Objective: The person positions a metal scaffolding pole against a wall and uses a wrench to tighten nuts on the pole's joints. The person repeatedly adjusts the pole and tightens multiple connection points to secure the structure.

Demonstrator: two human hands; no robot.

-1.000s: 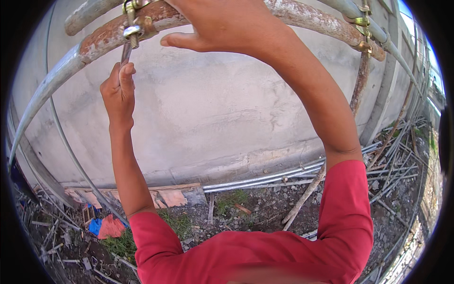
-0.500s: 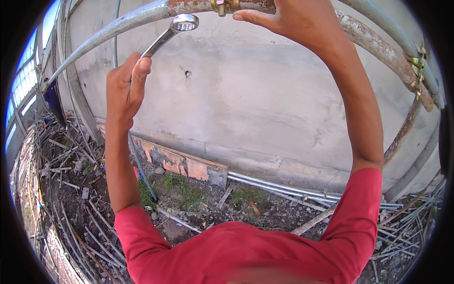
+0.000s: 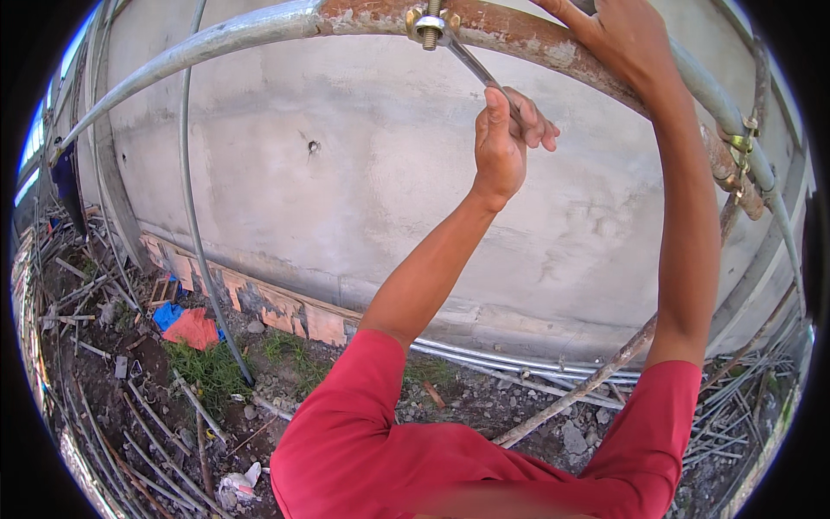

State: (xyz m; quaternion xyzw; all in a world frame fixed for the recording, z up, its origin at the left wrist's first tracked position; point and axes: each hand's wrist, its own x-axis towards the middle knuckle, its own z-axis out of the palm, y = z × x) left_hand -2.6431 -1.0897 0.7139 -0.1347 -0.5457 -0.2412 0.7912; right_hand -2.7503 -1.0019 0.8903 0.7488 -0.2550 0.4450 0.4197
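Observation:
My left hand holds a shiny combination wrench, its handle between thumb and loosely curled fingers. The wrench's ring end surrounds the threaded bolt beneath a brass-coloured clamp, around the rusty scaffold pipe. Farther right along that pipe, my right hand lies over it near a grey metal pipe, thumb reaching left. It appears to grip the piping, though the frame's top edge cuts off most of its fingers.
Behind the pipes stands a grey plastered wall. A second clamp joins pipes at the right. Thin upright pole stands at left. Below lie long metal pipes, a diagonal pole, rubble, grass and a red cloth.
My left hand has swung right with the wrench, whose ring end has gone from free air onto the clamp's bolt. My right hand has slid right, away from the clamp. The view has shifted.

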